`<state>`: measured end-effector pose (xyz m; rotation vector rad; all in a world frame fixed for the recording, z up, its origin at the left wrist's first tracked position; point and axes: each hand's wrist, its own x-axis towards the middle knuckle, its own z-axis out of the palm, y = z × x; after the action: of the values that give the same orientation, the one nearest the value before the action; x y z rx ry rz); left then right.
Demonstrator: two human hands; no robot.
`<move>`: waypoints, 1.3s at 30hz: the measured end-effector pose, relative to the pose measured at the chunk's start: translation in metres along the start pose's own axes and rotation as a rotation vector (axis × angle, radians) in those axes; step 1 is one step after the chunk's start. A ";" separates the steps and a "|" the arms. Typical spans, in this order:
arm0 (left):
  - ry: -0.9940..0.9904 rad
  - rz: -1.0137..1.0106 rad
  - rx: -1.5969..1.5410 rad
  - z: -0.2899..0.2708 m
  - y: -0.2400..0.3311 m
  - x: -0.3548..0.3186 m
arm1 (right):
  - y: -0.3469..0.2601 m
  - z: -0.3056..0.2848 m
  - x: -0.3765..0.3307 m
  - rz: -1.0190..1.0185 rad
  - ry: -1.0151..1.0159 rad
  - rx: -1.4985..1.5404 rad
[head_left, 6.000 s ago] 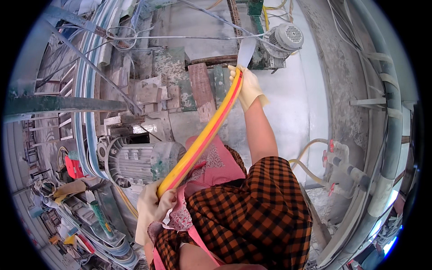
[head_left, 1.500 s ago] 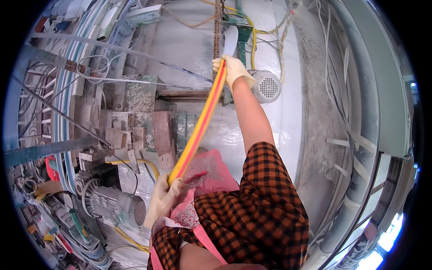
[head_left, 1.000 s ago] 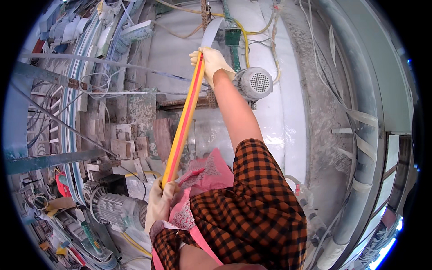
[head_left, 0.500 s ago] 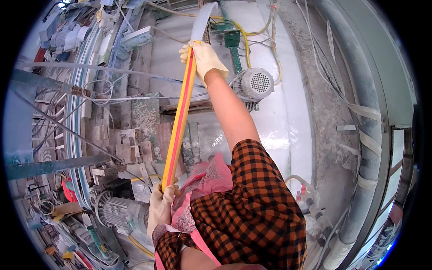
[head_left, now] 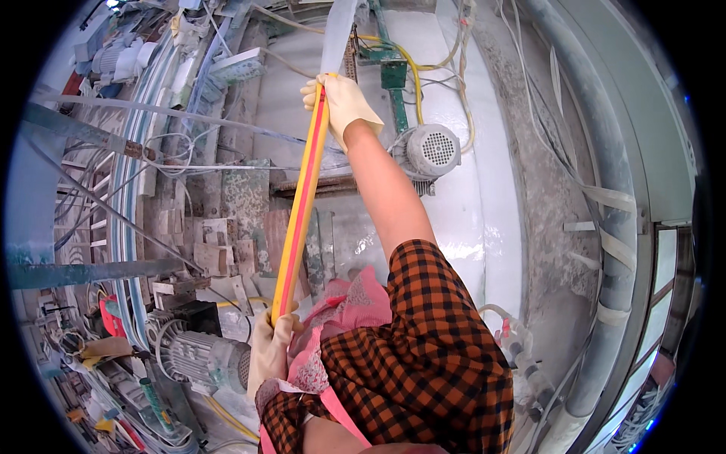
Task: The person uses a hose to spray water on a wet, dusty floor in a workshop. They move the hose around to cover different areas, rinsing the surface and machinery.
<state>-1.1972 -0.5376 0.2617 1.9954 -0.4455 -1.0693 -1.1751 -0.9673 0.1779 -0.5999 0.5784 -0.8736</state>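
A long yellow pole with a red stripe [head_left: 302,204] slants up and away in front of me. My left hand [head_left: 271,348], in a cream rubber glove, is closed round its near end, close to my body. Farther off, my right hand [head_left: 340,102], gloved alike, grips the pole's far end with the arm stretched out. Beyond the right hand a pale, whitish length [head_left: 337,38] continues to the top edge of the view; whether it is joined to the pole is hidden by the glove.
A grey electric motor [head_left: 432,151] stands right of my right forearm, beside a green bracket [head_left: 393,74] and a yellow hose [head_left: 414,68]. Another motor [head_left: 200,356] sits left of my left hand. A thick grey pipe [head_left: 612,227] runs along the right. Slack cables [head_left: 219,166] cross the left.
The surroundings have shifted slightly downward in the upper view. The pale length now reaches the top edge, where its curved end showed before. Both hands keep their grip on the pole.
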 end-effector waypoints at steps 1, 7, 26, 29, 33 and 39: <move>0.009 0.004 0.001 0.001 0.002 -0.001 | 0.001 -0.001 0.000 -0.001 0.015 0.001; 0.028 0.012 0.016 0.001 0.004 -0.008 | 0.005 -0.008 -0.013 0.078 0.069 0.043; 0.032 -0.060 0.038 -0.024 -0.036 -0.023 | 0.044 -0.042 -0.054 0.178 0.132 0.070; -0.029 -0.127 0.082 -0.022 -0.024 -0.029 | 0.045 -0.061 -0.062 0.241 0.170 -0.005; -0.123 -0.131 0.103 -0.008 -0.015 -0.018 | 0.030 -0.104 -0.053 0.337 0.146 -0.193; -0.233 -0.049 0.125 0.011 0.012 -0.003 | 0.010 -0.152 -0.023 0.569 0.142 -0.440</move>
<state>-1.2075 -0.5485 0.2691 2.0060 -0.6017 -1.3404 -1.2847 -0.9792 0.0707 -0.7203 1.0234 -0.2478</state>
